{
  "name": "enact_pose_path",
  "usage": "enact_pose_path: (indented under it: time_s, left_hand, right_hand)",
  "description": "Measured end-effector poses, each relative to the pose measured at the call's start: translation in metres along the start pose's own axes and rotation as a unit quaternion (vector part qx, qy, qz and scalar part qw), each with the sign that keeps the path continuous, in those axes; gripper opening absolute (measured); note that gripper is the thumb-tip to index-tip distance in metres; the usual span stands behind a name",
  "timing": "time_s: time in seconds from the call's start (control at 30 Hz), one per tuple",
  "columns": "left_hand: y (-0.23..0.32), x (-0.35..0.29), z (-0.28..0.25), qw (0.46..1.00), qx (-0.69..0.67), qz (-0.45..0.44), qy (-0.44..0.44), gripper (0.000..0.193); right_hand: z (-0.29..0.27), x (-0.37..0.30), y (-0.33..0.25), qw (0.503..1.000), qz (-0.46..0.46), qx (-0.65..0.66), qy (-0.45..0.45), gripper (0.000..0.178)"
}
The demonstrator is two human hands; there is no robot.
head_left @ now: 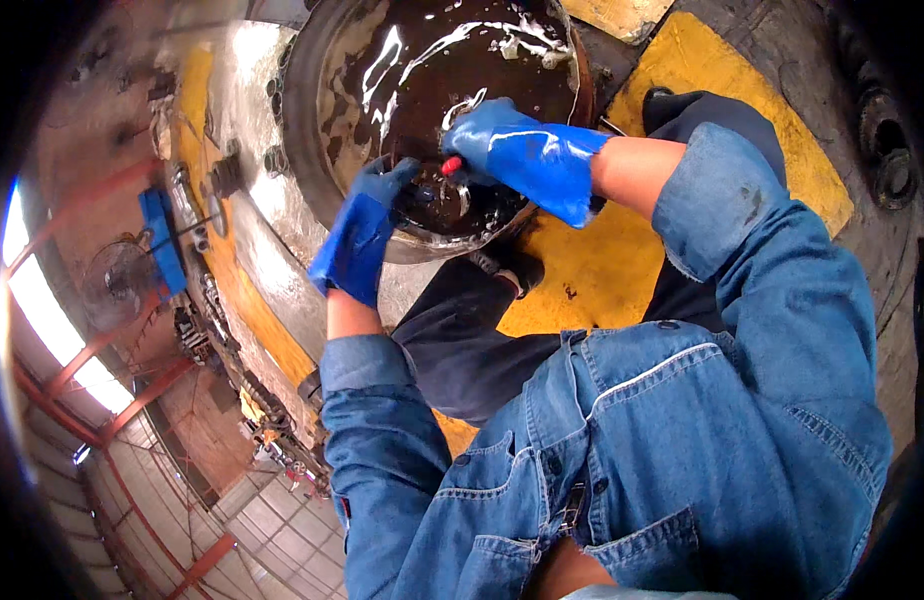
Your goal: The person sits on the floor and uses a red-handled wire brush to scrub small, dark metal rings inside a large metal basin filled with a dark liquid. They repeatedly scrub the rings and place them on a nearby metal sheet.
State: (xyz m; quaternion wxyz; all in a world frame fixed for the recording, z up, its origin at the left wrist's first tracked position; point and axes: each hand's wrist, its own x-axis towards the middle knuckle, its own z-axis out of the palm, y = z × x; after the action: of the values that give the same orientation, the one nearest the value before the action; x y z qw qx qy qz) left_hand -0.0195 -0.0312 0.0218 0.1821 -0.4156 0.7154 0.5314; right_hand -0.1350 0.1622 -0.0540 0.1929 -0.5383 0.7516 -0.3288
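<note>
"Head view: what do we have in hand?"

"Our right hand [492,140] has its fingers curled round a small red-ended piece [452,165], low over the near side of the round basin [302,150]."

"And our left hand [377,190]?"

"Just beside it, fingers bent at the basin's near-left side; whether they grip anything we cannot tell, since dark liquid [482,75] and glare (plenty of both) hide what is beneath."

"Which step are we on?"

"Working the red-ended piece in or over the liquid, we judge, with both hands together."

"And what does the next move call for?"

"A steady left hand and firm right grip, we think, as slick fingers could slip."
</note>
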Motion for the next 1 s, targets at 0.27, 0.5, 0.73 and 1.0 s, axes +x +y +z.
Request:
enact_pose_path:
  time_s: [0.27,0.5,0.73,1.0]
  left_hand:
    - [-0.015,0.064,-0.016,0.988,0.079,-0.083,-0.107,0.036]
    - [-0.008,0.037,-0.012,0.996,0.061,-0.043,-0.045,0.046]
    - [-0.035,-0.013,0.024,0.995,-0.011,0.092,0.027,0.041]
    - [-0.095,0.013,0.005,0.970,-0.215,0.103,0.049,0.039]
  right_hand:
    - [-0.022,-0.009,0.012,0.989,0.133,-0.071,-0.003,0.028]
    - [0.005,0.002,0.013,0.996,0.020,0.080,0.015,0.026]
    - [0.022,0.010,0.009,0.986,0.126,0.087,-0.067,0.038]
    - [-0.020,-0.004,-0.006,0.840,0.122,0.528,-0.021,0.041]
